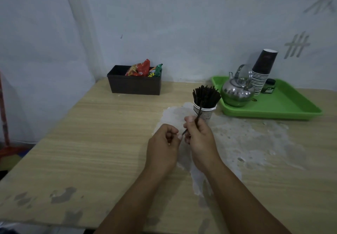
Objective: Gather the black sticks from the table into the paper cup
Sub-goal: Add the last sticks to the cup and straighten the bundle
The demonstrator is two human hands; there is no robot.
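Note:
A white paper cup [204,111] stands on the table just left of the green tray, with a bundle of black sticks [206,95] fanning out of its top. My right hand [199,139] grips one black stick [197,115] in front of the cup, its upper end leaning toward the cup's rim. Its lower end pokes out toward my left hand [164,145], which sits close beside with fingers curled; its fingertips are near the stick's lower tip, and contact is unclear. I see no loose sticks on the table.
A green tray [291,110] at the back right carries a steel kettle [237,92], a stack of dark paper cups [262,71] and a small green jar [269,86]. A dark box [134,86] with snack packets stands at the back wall. The wooden table [91,142] has a worn pale patch.

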